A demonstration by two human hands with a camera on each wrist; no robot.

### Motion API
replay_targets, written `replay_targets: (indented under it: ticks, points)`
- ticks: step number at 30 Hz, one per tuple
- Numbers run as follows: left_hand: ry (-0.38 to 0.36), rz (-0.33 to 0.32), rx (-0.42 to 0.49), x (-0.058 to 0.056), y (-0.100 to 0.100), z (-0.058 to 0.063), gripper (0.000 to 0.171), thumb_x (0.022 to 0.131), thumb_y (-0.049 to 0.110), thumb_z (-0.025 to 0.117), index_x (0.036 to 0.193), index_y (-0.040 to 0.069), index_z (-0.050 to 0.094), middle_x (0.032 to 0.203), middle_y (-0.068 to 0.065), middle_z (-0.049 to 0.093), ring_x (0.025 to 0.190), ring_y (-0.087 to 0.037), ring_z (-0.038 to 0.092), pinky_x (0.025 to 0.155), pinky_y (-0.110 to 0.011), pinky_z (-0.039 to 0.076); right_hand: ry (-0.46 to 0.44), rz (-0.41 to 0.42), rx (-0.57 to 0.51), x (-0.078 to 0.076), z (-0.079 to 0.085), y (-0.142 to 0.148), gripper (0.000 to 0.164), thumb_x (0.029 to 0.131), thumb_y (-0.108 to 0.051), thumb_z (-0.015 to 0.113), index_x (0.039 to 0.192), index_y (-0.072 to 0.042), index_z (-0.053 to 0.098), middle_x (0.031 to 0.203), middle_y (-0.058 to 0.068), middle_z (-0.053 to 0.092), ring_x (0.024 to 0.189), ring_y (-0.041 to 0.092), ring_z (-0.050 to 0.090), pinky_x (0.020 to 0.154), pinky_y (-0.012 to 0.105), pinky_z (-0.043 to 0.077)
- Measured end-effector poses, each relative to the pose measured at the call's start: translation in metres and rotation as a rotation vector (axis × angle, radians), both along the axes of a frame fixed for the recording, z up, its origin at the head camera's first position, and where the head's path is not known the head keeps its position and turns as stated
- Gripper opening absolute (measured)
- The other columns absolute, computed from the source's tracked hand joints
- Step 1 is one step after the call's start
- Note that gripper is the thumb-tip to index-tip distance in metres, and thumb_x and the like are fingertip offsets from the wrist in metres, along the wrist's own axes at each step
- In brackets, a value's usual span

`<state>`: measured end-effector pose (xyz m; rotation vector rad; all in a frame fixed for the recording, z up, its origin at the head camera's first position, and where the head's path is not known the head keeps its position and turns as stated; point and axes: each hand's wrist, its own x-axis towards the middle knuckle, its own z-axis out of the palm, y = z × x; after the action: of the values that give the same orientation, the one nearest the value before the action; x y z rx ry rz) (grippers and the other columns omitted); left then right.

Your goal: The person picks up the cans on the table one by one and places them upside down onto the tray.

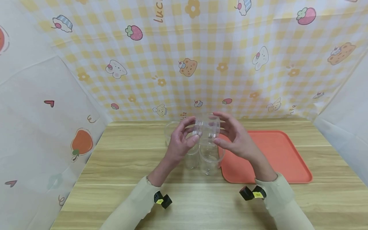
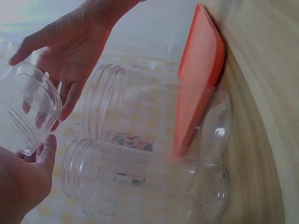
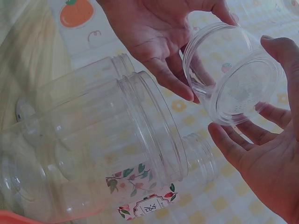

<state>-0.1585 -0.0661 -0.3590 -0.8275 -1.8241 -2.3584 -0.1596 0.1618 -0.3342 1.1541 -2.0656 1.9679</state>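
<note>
A short clear plastic jar (image 1: 207, 127) is held sideways in the air between both hands, its threaded mouth facing left. My left hand (image 1: 179, 140) grips the mouth end between thumb and fingers. Around the base end, my right hand (image 1: 237, 137) holds it with spread, bent fingers. No lid shows on this jar, and I see nothing inside it. Just below stand a wide clear jar (image 1: 211, 161) and a narrower clear jar (image 1: 191, 159), both upright and uncapped. Another clear jar (image 1: 169, 130) stands behind the left hand, partly hidden.
A red-orange tray (image 1: 276, 156) lies on the wooden table (image 1: 123, 166) to the right, close beside the jars. A floral label (image 3: 152, 205) shows through the wide jar in the right wrist view. Behind the table hangs a yellow checked cloth (image 1: 218, 48).
</note>
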Motion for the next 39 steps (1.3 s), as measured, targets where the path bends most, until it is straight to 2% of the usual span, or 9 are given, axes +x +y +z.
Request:
replay_targets:
  ticks: [5, 10, 13, 17, 21, 23, 29, 34, 39]
  points:
    - [0.053, -0.010, -0.101, -0.001, -0.006, 0.002, 0.074, 0.086, 0.014, 0.068, 0.149, -0.008, 0.037, 0.145, -0.026, 0.042, 0.128, -0.037, 0.049, 0.105, -0.042, 0.047, 0.023, -0.003, -0.019, -0.001, -0.001, 0.002, 0.073, 0.088, 0.008, 0.073, 0.150, 0.007, 0.034, 0.145, 0.025, 0.044, 0.128, 0.045, 0.049, 0.104, 0.044, 0.047]
    - [0.126, -0.022, -0.256, -0.003, -0.017, 0.004, 0.075, 0.087, 0.016, 0.075, 0.151, -0.001, 0.039, 0.145, -0.018, 0.047, 0.131, -0.031, 0.049, 0.108, -0.043, 0.044, 0.038, -0.023, -0.029, -0.001, 0.000, 0.007, 0.074, 0.087, 0.010, 0.073, 0.151, 0.004, 0.037, 0.144, 0.024, 0.046, 0.127, 0.039, 0.051, 0.103, 0.041, 0.048]
    - [0.177, 0.006, -0.392, -0.004, -0.025, 0.004, 0.073, 0.087, 0.016, 0.079, 0.149, 0.004, 0.043, 0.142, -0.012, 0.051, 0.130, -0.024, 0.050, 0.108, -0.042, 0.044, 0.039, -0.034, -0.026, 0.000, -0.001, 0.011, 0.074, 0.087, 0.011, 0.073, 0.152, 0.003, 0.038, 0.144, 0.026, 0.045, 0.128, 0.042, 0.050, 0.103, 0.040, 0.048]
    - [0.255, 0.056, -0.562, -0.003, -0.037, 0.004, 0.068, 0.085, 0.013, 0.084, 0.143, 0.002, 0.051, 0.136, -0.006, 0.055, 0.126, -0.020, 0.052, 0.106, -0.034, 0.046, 0.035, -0.045, -0.019, 0.001, -0.001, 0.016, 0.073, 0.087, 0.012, 0.072, 0.151, 0.003, 0.038, 0.144, 0.028, 0.045, 0.128, 0.042, 0.049, 0.102, 0.040, 0.048]
    - [0.324, 0.073, -0.689, -0.003, -0.044, 0.003, 0.064, 0.084, 0.014, 0.086, 0.139, 0.002, 0.056, 0.129, -0.005, 0.057, 0.119, -0.020, 0.055, 0.103, -0.030, 0.047, 0.036, -0.049, -0.022, 0.001, -0.002, 0.021, 0.073, 0.086, 0.015, 0.070, 0.151, 0.006, 0.037, 0.143, 0.027, 0.046, 0.127, 0.041, 0.050, 0.103, 0.040, 0.048]
    - [0.355, 0.077, -0.741, -0.004, -0.047, 0.002, 0.062, 0.084, 0.016, 0.086, 0.137, 0.002, 0.059, 0.126, -0.006, 0.057, 0.115, -0.022, 0.056, 0.101, -0.032, 0.050, 0.038, -0.050, -0.023, 0.000, -0.002, 0.023, 0.073, 0.087, 0.015, 0.070, 0.151, 0.006, 0.036, 0.143, 0.028, 0.045, 0.127, 0.041, 0.050, 0.103, 0.040, 0.048]
    - [0.417, 0.073, -0.841, -0.002, -0.050, -0.002, 0.059, 0.084, 0.018, 0.086, 0.134, 0.000, 0.061, 0.124, -0.007, 0.058, 0.108, -0.024, 0.058, 0.093, -0.043, 0.054, 0.039, -0.054, -0.020, 0.001, -0.002, 0.026, 0.073, 0.086, 0.015, 0.070, 0.151, 0.005, 0.038, 0.144, 0.028, 0.045, 0.129, 0.036, 0.050, 0.103, 0.038, 0.048]
    - [0.429, 0.060, -0.907, -0.001, -0.051, -0.003, 0.058, 0.084, 0.019, 0.086, 0.133, 0.001, 0.062, 0.124, -0.004, 0.058, 0.107, -0.020, 0.058, 0.093, -0.033, 0.052, 0.046, -0.065, -0.001, 0.002, -0.003, 0.034, 0.075, 0.084, 0.017, 0.070, 0.150, 0.006, 0.037, 0.145, 0.025, 0.045, 0.129, 0.034, 0.050, 0.103, 0.037, 0.048]
    - [0.438, 0.052, -0.957, 0.000, -0.050, -0.004, 0.059, 0.085, 0.020, 0.085, 0.135, 0.001, 0.061, 0.122, -0.006, 0.058, 0.102, -0.024, 0.059, 0.087, -0.030, 0.053, 0.042, -0.079, 0.015, 0.004, -0.004, 0.044, 0.077, 0.082, 0.022, 0.068, 0.151, 0.007, 0.036, 0.145, 0.024, 0.045, 0.129, 0.032, 0.050, 0.103, 0.035, 0.048]
